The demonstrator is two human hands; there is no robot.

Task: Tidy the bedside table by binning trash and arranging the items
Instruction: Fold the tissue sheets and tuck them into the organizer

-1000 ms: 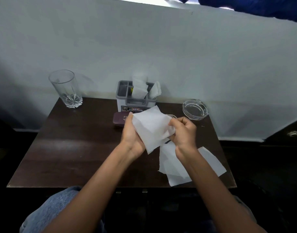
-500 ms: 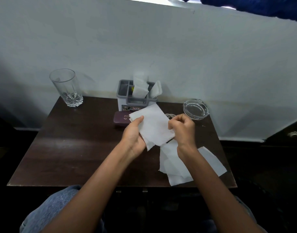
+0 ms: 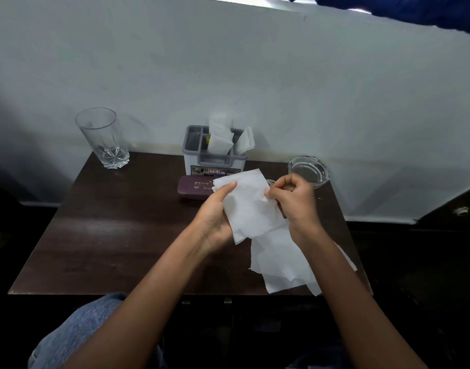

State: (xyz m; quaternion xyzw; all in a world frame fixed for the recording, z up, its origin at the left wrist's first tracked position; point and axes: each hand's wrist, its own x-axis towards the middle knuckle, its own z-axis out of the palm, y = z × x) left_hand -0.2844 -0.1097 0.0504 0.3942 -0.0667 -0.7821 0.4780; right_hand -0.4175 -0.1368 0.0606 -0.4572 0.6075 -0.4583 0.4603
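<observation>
Above the dark wooden bedside table [image 3: 108, 235] both hands hold a white tissue [image 3: 248, 206]. My left hand [image 3: 215, 219] grips its left edge with the thumb on top. My right hand [image 3: 295, 201] pinches its right edge with curled fingers. Several more white tissues [image 3: 284, 265] lie loose on the table under my right wrist, reaching the front right edge. A grey and white organiser box [image 3: 212, 161] at the back holds folded tissues. A maroon case [image 3: 193, 189] lies in front of it, partly hidden by the held tissue.
An empty clear glass [image 3: 103, 139] stands at the back left corner. A glass ashtray [image 3: 308, 170] sits at the back right. A pale wall rises right behind the table. My knee in blue jeans [image 3: 76, 334] is below the front edge.
The held tissue has tilted and flattened out. My left thumb has shifted up onto its top left edge, and my right hand has slid to its right edge.
</observation>
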